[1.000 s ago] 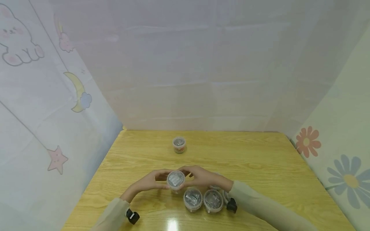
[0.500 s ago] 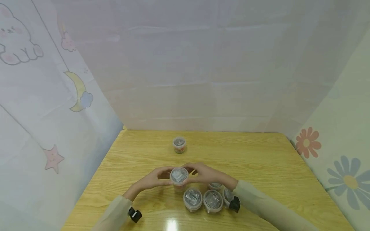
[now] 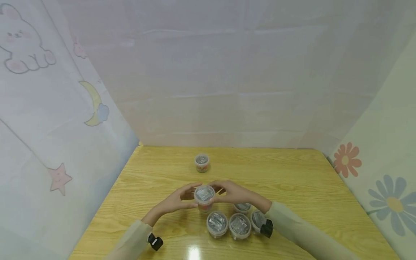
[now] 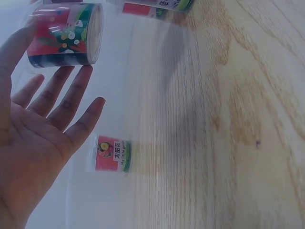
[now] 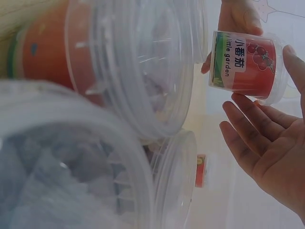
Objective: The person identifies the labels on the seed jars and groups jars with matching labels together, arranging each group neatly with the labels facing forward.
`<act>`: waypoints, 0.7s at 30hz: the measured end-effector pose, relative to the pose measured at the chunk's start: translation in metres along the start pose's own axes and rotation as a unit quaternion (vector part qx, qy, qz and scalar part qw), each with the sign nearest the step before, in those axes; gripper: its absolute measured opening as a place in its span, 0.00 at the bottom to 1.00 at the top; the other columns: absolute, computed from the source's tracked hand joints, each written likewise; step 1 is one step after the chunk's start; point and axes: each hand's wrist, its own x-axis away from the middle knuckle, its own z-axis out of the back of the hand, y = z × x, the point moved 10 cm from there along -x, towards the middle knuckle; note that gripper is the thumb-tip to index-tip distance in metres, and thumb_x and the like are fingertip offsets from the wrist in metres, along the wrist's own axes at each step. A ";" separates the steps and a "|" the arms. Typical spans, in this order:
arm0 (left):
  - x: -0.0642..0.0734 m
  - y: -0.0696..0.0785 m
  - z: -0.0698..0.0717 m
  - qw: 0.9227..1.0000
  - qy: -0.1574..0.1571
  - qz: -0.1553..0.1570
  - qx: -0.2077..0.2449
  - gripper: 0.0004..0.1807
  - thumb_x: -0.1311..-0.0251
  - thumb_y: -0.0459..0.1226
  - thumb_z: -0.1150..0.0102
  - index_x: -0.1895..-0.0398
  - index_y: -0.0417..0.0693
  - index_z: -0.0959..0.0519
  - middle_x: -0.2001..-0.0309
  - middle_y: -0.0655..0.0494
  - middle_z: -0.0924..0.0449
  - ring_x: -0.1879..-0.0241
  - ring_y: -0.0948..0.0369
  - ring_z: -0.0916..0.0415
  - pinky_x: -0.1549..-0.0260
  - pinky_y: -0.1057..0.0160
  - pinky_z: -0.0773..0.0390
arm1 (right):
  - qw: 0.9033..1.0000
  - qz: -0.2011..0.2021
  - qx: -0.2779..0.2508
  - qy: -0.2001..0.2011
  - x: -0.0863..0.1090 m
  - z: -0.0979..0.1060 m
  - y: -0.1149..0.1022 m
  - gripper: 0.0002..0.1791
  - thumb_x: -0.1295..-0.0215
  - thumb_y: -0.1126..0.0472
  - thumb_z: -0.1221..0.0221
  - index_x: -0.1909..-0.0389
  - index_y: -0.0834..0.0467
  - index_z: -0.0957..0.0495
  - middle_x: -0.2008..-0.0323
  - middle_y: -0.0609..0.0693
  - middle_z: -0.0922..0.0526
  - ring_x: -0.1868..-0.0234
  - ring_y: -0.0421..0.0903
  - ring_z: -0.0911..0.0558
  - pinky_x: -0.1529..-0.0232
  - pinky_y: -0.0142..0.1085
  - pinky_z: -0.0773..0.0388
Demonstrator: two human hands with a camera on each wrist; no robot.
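A small clear plastic seed tub [image 3: 204, 196] is held up between both hands, its lidded top toward the head camera. The left hand [image 3: 173, 200] grips its left side between thumb and fingers, and the right hand [image 3: 233, 193] grips its right side likewise. The right wrist view shows the tub's red label [image 5: 252, 64] with a tomato picture and "little garden" lettering. In the left wrist view, the left fingertips [image 4: 85, 71] touch the tub's wall. Nearest the hands on the table stand several similar tubs, among them a front-left one [image 3: 217, 224] and a front-middle one [image 3: 239, 226].
Another red-labelled tub [image 3: 202, 163] stands alone farther back on the wooden table [image 3: 276, 173]. Two more tubs stand by the right forearm, one at the rear [image 3: 242, 207] and one partly behind the black wrist camera [image 3: 267, 229]. Printed cloth walls [image 3: 227, 72] enclose the table.
Both hands have carried the tub a short way right and slightly farther from the person. The rear tub near the right forearm shows more now. The standing tubs stay in place.
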 end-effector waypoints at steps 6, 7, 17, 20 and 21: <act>-0.003 0.012 -0.001 1.000 0.008 -0.012 -0.003 0.39 0.38 0.35 0.43 0.28 0.47 0.51 0.37 0.44 0.34 0.39 0.44 0.35 0.41 0.41 0.35 | 1.000 -0.002 -0.011 0.003 0.001 0.003 0.001 0.28 0.37 0.49 0.42 0.38 0.52 0.34 0.47 0.45 0.23 0.48 0.44 0.23 0.47 0.38 0.25; -0.003 0.013 -0.001 1.000 0.010 -0.014 -0.001 0.39 0.38 0.34 0.43 0.28 0.48 0.52 0.38 0.45 0.33 0.40 0.45 0.34 0.41 0.41 0.35 | 1.000 -0.003 -0.013 0.002 0.001 0.003 0.001 0.28 0.37 0.49 0.42 0.38 0.51 0.34 0.46 0.45 0.23 0.48 0.44 0.23 0.47 0.38 0.25; -0.007 0.017 -0.002 0.999 0.026 -0.024 -0.007 0.34 0.38 0.34 0.44 0.31 0.52 0.44 0.38 0.48 0.33 0.40 0.48 0.33 0.42 0.42 0.34 | 1.000 -0.001 -0.029 0.006 0.004 0.007 0.003 0.27 0.36 0.50 0.43 0.37 0.52 0.34 0.46 0.46 0.23 0.46 0.45 0.23 0.48 0.38 0.24; -0.010 0.013 -0.002 0.999 0.028 -0.022 -0.002 0.33 0.38 0.33 0.45 0.31 0.50 0.44 0.39 0.47 0.32 0.41 0.49 0.31 0.43 0.49 0.30 | 0.999 -0.004 -0.031 0.010 0.004 0.008 0.004 0.28 0.36 0.49 0.43 0.37 0.53 0.34 0.47 0.47 0.23 0.47 0.43 0.23 0.48 0.36 0.24; -0.011 0.011 -0.002 0.999 0.028 -0.022 0.001 0.33 0.38 0.33 0.45 0.30 0.49 0.45 0.39 0.46 0.32 0.42 0.50 0.31 0.43 0.52 0.29 | 0.999 -0.003 -0.031 0.012 0.004 0.008 0.004 0.28 0.36 0.49 0.43 0.37 0.54 0.34 0.47 0.47 0.22 0.48 0.43 0.23 0.49 0.37 0.23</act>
